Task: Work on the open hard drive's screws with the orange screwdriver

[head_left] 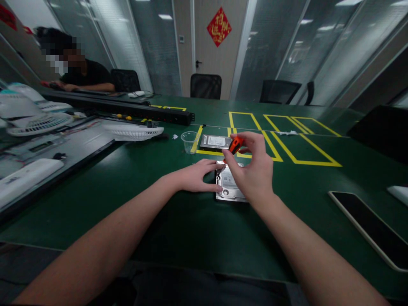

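A silver hard drive (230, 193) lies flat on the green table in front of me. My left hand (199, 176) steadies its left side, with the thumb and fingers pressing on the top near the edge. My right hand (255, 168) is closed around the handle of a red-and-black screwdriver (236, 145), which leans with its lower end at the drive's upper left part. The exact contact of its tip is hard to make out. My right hand covers the drive's right part. Just beyond lies a second hard drive (215, 142) with a white label.
A clear plastic cup (190, 142) stands left of the second drive. Yellow tape rectangles (315, 162) mark the table. At right lies a phone (369, 225). White fan parts (134, 131) and a long black bar (127, 106) occupy the left. Another person (86, 76) sits at far left.
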A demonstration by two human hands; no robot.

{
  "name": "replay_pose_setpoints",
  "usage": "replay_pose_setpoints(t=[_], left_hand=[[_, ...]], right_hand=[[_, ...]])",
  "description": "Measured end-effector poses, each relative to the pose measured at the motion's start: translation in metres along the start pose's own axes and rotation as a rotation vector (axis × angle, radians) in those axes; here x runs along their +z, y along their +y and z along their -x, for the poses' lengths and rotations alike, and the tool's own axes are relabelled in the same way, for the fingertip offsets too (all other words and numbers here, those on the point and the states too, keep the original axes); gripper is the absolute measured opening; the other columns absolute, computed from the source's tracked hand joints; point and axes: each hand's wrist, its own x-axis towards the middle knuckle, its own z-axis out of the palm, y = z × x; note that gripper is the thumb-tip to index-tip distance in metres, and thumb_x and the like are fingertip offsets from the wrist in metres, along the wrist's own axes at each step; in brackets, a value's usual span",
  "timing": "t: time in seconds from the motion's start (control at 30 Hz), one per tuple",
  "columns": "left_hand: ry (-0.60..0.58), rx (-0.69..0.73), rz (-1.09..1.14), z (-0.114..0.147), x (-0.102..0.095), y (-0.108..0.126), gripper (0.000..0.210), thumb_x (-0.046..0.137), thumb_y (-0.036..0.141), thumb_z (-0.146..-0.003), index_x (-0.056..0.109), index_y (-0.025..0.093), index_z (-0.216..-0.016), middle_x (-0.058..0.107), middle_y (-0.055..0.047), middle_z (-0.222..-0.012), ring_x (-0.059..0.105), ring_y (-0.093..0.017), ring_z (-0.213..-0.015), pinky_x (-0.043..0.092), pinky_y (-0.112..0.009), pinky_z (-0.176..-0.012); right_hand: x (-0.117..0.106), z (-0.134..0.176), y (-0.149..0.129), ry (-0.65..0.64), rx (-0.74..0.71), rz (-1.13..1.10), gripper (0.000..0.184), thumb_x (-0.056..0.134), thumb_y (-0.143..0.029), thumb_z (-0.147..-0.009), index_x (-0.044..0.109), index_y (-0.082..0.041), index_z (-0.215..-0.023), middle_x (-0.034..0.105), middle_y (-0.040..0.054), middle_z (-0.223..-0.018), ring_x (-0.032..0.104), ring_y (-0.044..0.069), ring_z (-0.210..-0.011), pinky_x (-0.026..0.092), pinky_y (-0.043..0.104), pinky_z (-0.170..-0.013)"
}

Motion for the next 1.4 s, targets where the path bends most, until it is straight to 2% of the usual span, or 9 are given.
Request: replay_pose_setpoints(t=[0.1, 0.2, 0.3, 0.4, 0.57, 0.8, 1.17, 1.27, 1.4], left_hand=[[-0.004, -0.018, -0.003, 0.000, 0.000, 0.000, 0.109, 0.088, 0.092, -0.108, 0.059, 0.032, -0.194, 0.051, -0.019, -0.207, 0.044, -0.051, -0.195, 0.037, -0.075, -0.161], [0.005, 0.008, -0.002, 0.000, 0.001, -0.002, 0.107, 0.088, 0.091, -0.109, 0.059, 0.032, -0.194, 0.054, -0.019, -0.205, 0.046, -0.051, -0.194, 0.037, -0.075, -0.161], [0.010, 0.023, -0.001, 0.000, 0.001, -0.002, 0.105, 0.088, 0.090, -0.110, 0.060, 0.032, -0.194, 0.057, -0.020, -0.203, 0.048, -0.050, -0.192, 0.037, -0.074, -0.161], [0.007, 0.018, 0.002, 0.001, 0.000, -0.002, 0.106, 0.090, 0.089, -0.110, 0.059, 0.033, -0.195, 0.054, -0.018, -0.205, 0.046, -0.049, -0.194, 0.037, -0.072, -0.161], [0.003, 0.022, 0.011, 0.001, -0.001, 0.000, 0.105, 0.088, 0.089, -0.111, 0.059, 0.034, -0.195, 0.054, -0.016, -0.205, 0.047, -0.049, -0.193, 0.038, -0.072, -0.161], [0.007, 0.041, 0.009, 0.000, 0.000, 0.000, 0.102, 0.089, 0.086, -0.110, 0.060, 0.035, -0.194, 0.056, -0.016, -0.204, 0.047, -0.050, -0.192, 0.038, -0.072, -0.160], [-0.004, 0.018, 0.020, -0.001, 0.000, 0.000, 0.107, 0.088, 0.090, -0.110, 0.057, 0.036, -0.196, 0.052, -0.016, -0.207, 0.046, -0.050, -0.193, 0.037, -0.075, -0.161], [-0.008, 0.013, 0.023, -0.001, -0.001, 0.001, 0.106, 0.089, 0.088, -0.110, 0.057, 0.035, -0.197, 0.052, -0.017, -0.207, 0.046, -0.050, -0.193, 0.038, -0.074, -0.160], [0.002, 0.024, 0.018, 0.000, -0.001, 0.000, 0.104, 0.089, 0.087, -0.110, 0.058, 0.038, -0.196, 0.053, -0.013, -0.207, 0.047, -0.050, -0.192, 0.040, -0.075, -0.159]], right_hand=[[0.000, -0.002, -0.001, 0.000, -0.034, -0.006, 0.044, 0.083, -0.020, -0.114, 0.071, -0.035, -0.154, 0.087, 0.0076, -0.138, 0.089, 0.032, -0.119, 0.082, 0.053, -0.100], [-0.001, -0.003, -0.004, 0.005, -0.071, 0.001, 0.040, 0.079, -0.018, -0.115, 0.075, -0.032, -0.152, 0.085, 0.0101, -0.142, 0.087, 0.033, -0.128, 0.081, 0.054, -0.106], [-0.001, -0.004, -0.006, 0.016, -0.063, 0.030, 0.037, 0.076, -0.019, -0.116, 0.077, -0.031, -0.151, 0.082, 0.0106, -0.139, 0.085, 0.031, -0.123, 0.080, 0.051, -0.102], [-0.001, -0.004, -0.007, 0.002, -0.057, 0.024, 0.041, 0.072, -0.018, -0.115, 0.075, -0.032, -0.153, 0.082, 0.0092, -0.135, 0.083, 0.029, -0.116, 0.079, 0.049, -0.096], [-0.002, -0.004, -0.006, -0.025, -0.025, 0.008, 0.050, 0.072, -0.018, -0.110, 0.072, -0.032, -0.157, 0.087, 0.0093, -0.138, 0.086, 0.032, -0.118, 0.080, 0.057, -0.103], [-0.002, -0.002, -0.007, -0.006, 0.011, 0.019, 0.037, 0.083, -0.027, -0.113, 0.072, -0.033, -0.148, 0.089, 0.0069, -0.135, 0.089, 0.031, -0.116, 0.081, 0.052, -0.098], [0.004, 0.004, -0.005, -0.030, 0.021, -0.012, 0.046, 0.068, -0.021, -0.115, 0.061, -0.034, -0.159, 0.088, 0.0104, -0.144, 0.091, 0.032, -0.117, 0.081, 0.052, -0.092], [0.005, 0.005, -0.005, -0.024, 0.031, -0.047, 0.048, 0.066, -0.020, -0.115, 0.056, -0.034, -0.160, 0.088, 0.0118, -0.150, 0.092, 0.030, -0.112, 0.081, 0.052, -0.090], [0.004, 0.005, -0.004, -0.029, 0.038, -0.040, 0.050, 0.065, -0.018, -0.113, 0.057, -0.034, -0.160, 0.086, 0.0113, -0.150, 0.090, 0.029, -0.111, 0.081, 0.054, -0.095]])
